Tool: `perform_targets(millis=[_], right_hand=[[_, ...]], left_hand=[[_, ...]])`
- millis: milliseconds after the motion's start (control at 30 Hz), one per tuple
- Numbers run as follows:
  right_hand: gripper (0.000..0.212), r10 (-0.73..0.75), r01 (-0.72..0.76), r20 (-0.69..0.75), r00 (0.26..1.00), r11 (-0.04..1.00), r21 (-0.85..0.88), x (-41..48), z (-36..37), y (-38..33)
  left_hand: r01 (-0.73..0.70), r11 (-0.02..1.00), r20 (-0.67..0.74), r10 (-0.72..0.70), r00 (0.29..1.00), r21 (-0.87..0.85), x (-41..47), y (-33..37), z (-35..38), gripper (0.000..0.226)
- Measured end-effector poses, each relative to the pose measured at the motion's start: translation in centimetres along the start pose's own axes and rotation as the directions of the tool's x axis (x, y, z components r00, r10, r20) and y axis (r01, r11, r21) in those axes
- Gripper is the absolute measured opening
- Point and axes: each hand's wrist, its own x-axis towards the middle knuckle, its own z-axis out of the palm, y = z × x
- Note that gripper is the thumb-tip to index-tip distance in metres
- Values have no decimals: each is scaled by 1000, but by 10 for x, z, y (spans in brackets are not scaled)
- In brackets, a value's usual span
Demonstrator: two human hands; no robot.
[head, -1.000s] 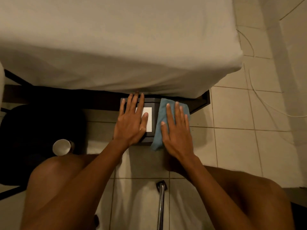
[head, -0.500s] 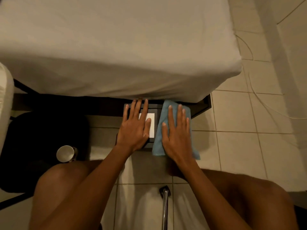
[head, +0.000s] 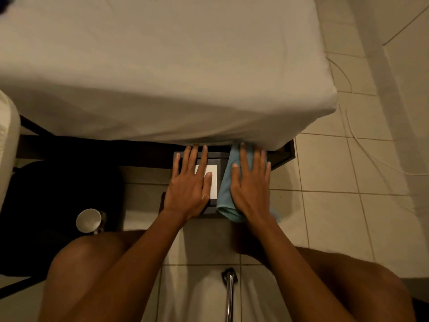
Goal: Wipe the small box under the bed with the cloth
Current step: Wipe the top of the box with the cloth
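Observation:
A small dark box with a white label on top stands on the tiled floor, half under the edge of the bed. My left hand lies flat on the box's left part, fingers spread, and steadies it. My right hand presses flat on a light blue cloth, which drapes over the box's right side. The fingertips of both hands reach the hanging white sheet. The box's far end is hidden beneath the bed.
A white mug lies on its side on a black mat at the left. A metal rod lies on the floor between my knees. A thin white cable runs over the tiles at the right, near the wall.
My right hand has pushed the cloth forward along the box toward the bed, and the cloth has bunched narrower. The left hand stays flat on the box. The view has shifted slightly.

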Motion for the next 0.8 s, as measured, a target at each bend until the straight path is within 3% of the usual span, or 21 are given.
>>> perform_targets(millis=[633,800], right_hand=[[60,-43,43,-20,999,999,2,-9,4,-8],[60,-146,143,65,987,988,60,-28,-1,-4]], left_hand=[[9,999,-27,-10,1000,-41,2,0,2,62],[22,1000,-19,-23,1000,-20,0,-1,3,62]])
